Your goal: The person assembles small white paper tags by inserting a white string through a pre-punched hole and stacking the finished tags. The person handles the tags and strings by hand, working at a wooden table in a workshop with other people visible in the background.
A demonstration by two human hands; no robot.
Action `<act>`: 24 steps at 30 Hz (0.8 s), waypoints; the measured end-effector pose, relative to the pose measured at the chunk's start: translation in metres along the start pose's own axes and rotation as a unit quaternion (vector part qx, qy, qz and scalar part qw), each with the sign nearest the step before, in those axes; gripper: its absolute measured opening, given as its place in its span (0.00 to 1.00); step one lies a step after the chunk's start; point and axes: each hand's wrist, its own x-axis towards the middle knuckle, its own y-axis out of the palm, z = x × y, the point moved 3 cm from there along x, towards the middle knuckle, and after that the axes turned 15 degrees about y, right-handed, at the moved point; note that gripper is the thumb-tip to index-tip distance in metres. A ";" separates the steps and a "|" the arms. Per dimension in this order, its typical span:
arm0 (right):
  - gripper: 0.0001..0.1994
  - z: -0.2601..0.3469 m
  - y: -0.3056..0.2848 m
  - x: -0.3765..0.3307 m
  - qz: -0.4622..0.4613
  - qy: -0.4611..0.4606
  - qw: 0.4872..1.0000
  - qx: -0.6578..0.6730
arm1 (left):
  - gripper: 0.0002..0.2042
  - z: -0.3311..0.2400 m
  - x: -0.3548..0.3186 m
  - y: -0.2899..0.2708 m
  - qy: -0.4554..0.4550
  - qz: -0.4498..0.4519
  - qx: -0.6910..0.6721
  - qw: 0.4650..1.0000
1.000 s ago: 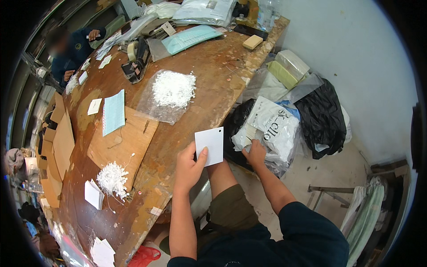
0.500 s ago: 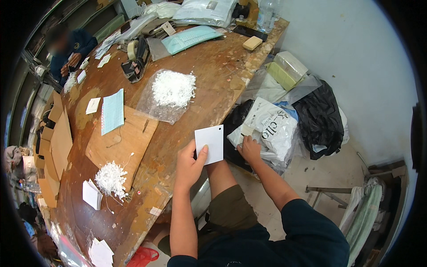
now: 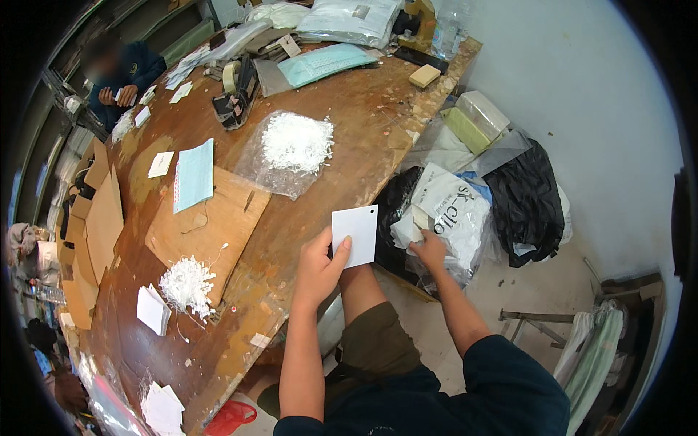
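Over the table's right edge, my left hand (image 3: pixel 320 270) is closed around a white hang tag (image 3: pixel 355 236) with a small dark hole in its upper right corner. My thumb presses on its face. To the right, my right hand (image 3: pixel 430 251) reaches over a white plastic bag (image 3: pixel 454 218) with dark print. Its fingers are pinched together at a small pale strip (image 3: pixel 419 217); what the strip is made of is not clear. On the table, a tangled heap of white tag strings (image 3: pixel 187 285) lies beside a stack of white tags (image 3: pixel 153 311).
More white strings (image 3: pixel 294 143) sit on a clear plastic sheet. A brown board (image 3: pixel 236 207) bears a blue paper (image 3: pixel 194 176). A tape dispenser (image 3: pixel 234 102) stands farther back. Black bags (image 3: pixel 534 196) lie on the floor at right. A co-worker (image 3: pixel 123 73) sits at the far left.
The table and bags have shifted slightly to the right in view. My right hand has moved a little rightward over the bag. My left hand keeps its hold on the hang tag.
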 end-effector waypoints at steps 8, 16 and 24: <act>0.32 -0.026 0.000 -0.001 -0.026 -0.015 0.999 0.037 | 0.10 0.000 0.000 0.000 0.010 0.003 0.008 1.000; 0.30 0.029 0.013 -0.003 0.029 0.128 0.991 -0.024 | 0.11 0.000 0.001 0.004 0.021 -0.011 0.020 1.000; 0.28 -0.002 0.001 0.002 0.014 0.082 0.992 0.093 | 0.10 -0.002 0.002 -0.001 0.024 0.000 0.017 1.000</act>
